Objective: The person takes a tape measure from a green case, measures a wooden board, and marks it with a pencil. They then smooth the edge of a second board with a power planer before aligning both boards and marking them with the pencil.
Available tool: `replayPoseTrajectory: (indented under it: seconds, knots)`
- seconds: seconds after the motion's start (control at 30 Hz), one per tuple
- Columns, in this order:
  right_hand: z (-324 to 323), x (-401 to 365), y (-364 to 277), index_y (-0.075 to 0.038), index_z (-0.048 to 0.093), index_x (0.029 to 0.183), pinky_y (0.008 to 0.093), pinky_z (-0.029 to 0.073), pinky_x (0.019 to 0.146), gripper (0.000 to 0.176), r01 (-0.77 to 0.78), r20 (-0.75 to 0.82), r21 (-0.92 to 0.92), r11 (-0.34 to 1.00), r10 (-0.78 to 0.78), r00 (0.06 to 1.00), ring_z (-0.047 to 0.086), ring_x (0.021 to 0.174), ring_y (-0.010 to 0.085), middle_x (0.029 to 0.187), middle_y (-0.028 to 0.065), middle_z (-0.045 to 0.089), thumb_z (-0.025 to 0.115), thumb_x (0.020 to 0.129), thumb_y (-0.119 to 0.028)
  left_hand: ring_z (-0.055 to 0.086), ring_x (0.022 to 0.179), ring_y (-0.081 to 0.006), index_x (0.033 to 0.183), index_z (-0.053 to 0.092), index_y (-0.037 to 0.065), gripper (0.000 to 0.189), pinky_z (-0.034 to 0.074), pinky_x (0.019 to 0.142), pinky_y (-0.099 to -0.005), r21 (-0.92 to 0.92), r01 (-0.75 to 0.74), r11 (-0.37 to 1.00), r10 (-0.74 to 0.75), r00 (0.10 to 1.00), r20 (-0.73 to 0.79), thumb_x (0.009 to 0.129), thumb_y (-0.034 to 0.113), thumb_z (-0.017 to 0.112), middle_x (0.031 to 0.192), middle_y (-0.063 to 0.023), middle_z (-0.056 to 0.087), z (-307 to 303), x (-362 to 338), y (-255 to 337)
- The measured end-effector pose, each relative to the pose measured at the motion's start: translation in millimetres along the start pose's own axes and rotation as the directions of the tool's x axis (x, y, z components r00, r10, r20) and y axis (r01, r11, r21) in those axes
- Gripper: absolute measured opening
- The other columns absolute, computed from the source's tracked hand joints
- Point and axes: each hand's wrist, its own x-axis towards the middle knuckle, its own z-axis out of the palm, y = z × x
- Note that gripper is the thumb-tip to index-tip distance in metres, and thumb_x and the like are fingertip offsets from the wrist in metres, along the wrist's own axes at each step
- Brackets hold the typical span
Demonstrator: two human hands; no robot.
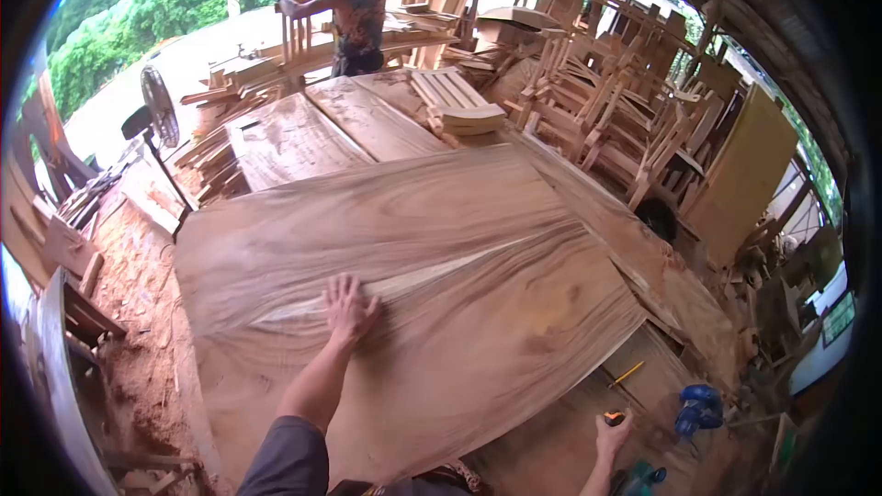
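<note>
A broad wooden panel (pixel 459 312) with swirling grain and a pale streak fills the middle of the view. My left hand (pixel 351 310) lies flat on it with fingers spread, right by the pale streak. Low on the right, my right hand (pixel 614 435) is closed around a small orange-and-black tape measure (pixel 613 418), beyond the panel's near right edge. A thin yellow stick (pixel 626 374) lies on the darker board (pixel 574 413) just past that hand.
A blue power tool (pixel 698 409) and a teal tool (pixel 646 478) sit at lower right. Chair frames (pixel 606 101) pile up at back right. A slatted wooden piece (pixel 459 101) rests behind the panel. Another person (pixel 358 14) stands at the back near a fan (pixel 160 106). Sawdust (pixel 138 266) covers the left floor.
</note>
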Motion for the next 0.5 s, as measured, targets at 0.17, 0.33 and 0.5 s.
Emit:
replayPoseTrajectory:
  seconds: [0.17, 0.33, 0.5]
  knots:
    - [28.8, -121.2, -95.8, -0.003, 0.044, 0.135, 0.0337, 0.05, 0.083, 0.08, 0.244, 0.392, 0.589, 0.77, -0.537, 0.747, 0.058, 0.093, 0.0175, 0.109, 0.0103, 0.058, 0.08, 0.066, -0.019, 0.061, 0.088, -0.0206, 0.125, 0.058, 0.005, 0.04, 0.05, 0.079, -0.0361, -0.848, -0.021, 0.529, 0.415, 0.879, 0.237, 0.091, 0.027, 0.062, 0.11, -0.0118, 0.065, -25.8, -97.7, 59.2]
    - [66.5, -245.7, -96.5, 0.001, 0.045, 0.132, 0.0406, 0.052, 0.083, 0.075, 0.299, 0.39, 0.588, 0.751, -0.588, 0.709, 0.055, 0.112, 0.0351, 0.124, 0.022, 0.05, 0.08, 0.074, -0.03, 0.064, 0.097, -0.0297, 0.121, 0.061, 0.003, 0.042, 0.051, 0.085, -0.039, -0.867, 0.238, 0.438, 0.83, 0.264, 0.492, 0.09, 0.031, 0.067, 0.107, -0.0159, 0.067, -69.2, -234.6, 113.6]
    - [9.8, -252.8, -129.9, -0.003, 0.047, 0.134, 0.0462, 0.049, 0.086, 0.075, 0.354, 0.622, 0.357, 0.864, -0.503, 0.6, 0.056, 0.104, 0.039, 0.113, 0.0232, 0.055, 0.079, 0.072, -0.03, 0.062, 0.087, -0.0225, 0.11, 0.063, 0.002, 0.043, 0.049, 0.075, -0.0367, -0.806, 0.35, 0.477, 0.82, 0.152, 0.551, 0.08, 0.03, 0.077, 0.093, -0.0121, 0.066, -75.4, -251.0, 99.6]
